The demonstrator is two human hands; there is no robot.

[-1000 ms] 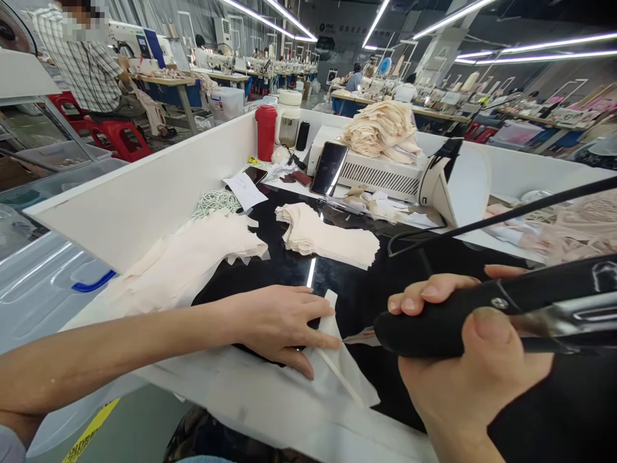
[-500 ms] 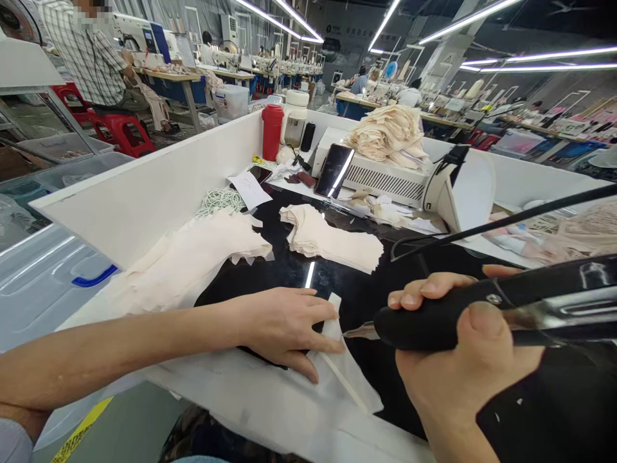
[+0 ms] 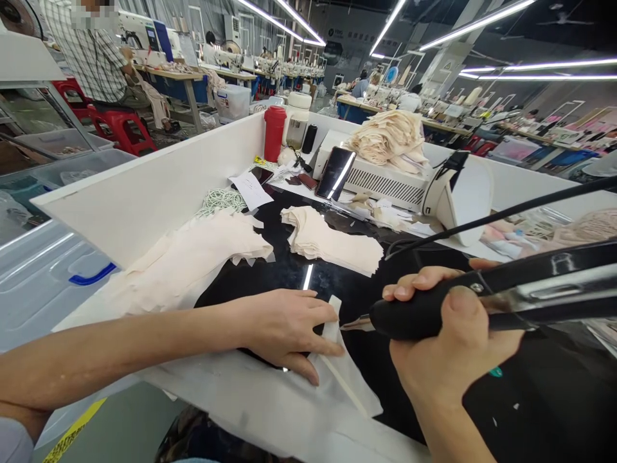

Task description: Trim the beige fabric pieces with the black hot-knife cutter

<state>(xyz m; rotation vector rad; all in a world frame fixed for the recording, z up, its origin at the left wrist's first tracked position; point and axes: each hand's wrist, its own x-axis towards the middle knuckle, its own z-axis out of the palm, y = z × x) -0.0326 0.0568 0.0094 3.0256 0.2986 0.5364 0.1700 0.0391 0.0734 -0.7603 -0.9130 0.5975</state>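
Observation:
My left hand [image 3: 284,328] lies with its fingers spread on a thin white fabric piece [image 3: 354,376], pressing it to the glossy black tabletop [image 3: 236,283]. A narrow cream strip [image 3: 344,386] runs along this piece. My right hand [image 3: 453,347] is wrapped round a thick black-handled tool [image 3: 414,315] with a narrow pointed metal tip. The tip is at the fabric's right edge, close to my left fingers; whether it touches cannot be made out. Beyond my hands lie a stack of cut cream fabric pieces [image 3: 337,239] and a larger pale pile [image 3: 193,257] to the left.
White panels [image 3: 144,173] border the table. At the back stand a red flask [image 3: 274,135], a phone [image 3: 336,172] leaning on a white vented box [image 3: 385,184], and a fabric heap [image 3: 388,138] on the box. A white lamp-like shade [image 3: 463,199] and a black cable [image 3: 506,215] are on the right.
My right hand and the tool have shifted slightly left and up, the tip staying by the fabric's edge. My left hand and the fabric look unmoved.

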